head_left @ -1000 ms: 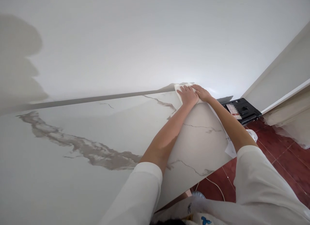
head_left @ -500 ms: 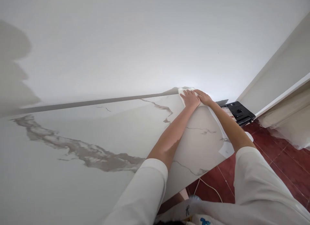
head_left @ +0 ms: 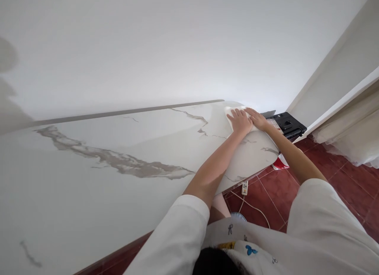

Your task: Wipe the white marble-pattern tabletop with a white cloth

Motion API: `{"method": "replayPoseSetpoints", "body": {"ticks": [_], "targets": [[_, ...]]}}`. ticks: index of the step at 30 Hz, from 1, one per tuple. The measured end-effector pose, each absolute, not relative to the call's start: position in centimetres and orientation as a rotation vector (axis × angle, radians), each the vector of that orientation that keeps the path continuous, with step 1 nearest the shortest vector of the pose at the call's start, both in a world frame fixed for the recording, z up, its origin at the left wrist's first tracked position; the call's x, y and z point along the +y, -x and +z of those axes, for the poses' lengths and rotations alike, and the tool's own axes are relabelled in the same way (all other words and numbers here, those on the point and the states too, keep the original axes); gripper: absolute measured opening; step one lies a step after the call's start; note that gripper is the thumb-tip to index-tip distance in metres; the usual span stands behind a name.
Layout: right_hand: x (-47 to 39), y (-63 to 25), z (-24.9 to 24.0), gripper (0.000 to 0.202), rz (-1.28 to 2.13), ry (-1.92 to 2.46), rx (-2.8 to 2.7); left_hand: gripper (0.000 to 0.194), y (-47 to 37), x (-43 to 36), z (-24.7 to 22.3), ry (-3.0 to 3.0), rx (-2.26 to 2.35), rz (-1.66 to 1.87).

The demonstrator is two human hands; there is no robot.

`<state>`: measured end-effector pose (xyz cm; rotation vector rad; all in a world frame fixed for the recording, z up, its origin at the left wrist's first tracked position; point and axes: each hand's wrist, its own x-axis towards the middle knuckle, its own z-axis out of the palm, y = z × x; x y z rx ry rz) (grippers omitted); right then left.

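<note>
A folded white cloth [head_left: 229, 114] lies on the white marble-patterned tabletop [head_left: 166, 135], close to its far right corner. My left hand [head_left: 241, 121] presses down on this cloth with its fingers spread. From the right, my right hand [head_left: 257, 119] reaches to the cloth's right edge, its fingers stretched out flat beside the left hand. The two hands touch or nearly touch. Part of the cloth is hidden under them.
A white wall [head_left: 148, 50] rises behind the table. Past the right corner stands a black case [head_left: 288, 124]. A power strip [head_left: 244, 187] with a white cord lies on the red tiled floor [head_left: 269, 192]. A pale curtain [head_left: 352, 133] hangs at right.
Both hands and the cloth have moved a little to the right across the tabletop, away from its wall-side edge. My view has shifted, showing more of the table's near edge and the power strip.
</note>
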<state>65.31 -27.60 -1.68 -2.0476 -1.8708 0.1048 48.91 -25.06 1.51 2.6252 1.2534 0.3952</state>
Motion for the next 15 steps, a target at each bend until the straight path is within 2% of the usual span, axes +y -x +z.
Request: {"method": "replayPoseSetpoints", "body": {"ticks": [15], "targets": [[-36.7, -63.1, -2.3, 0.061, -0.085, 1.834, -2.052, 0.063, -46.1, -33.8, 1.6, -2.623, 1.252, 0.351]]}}
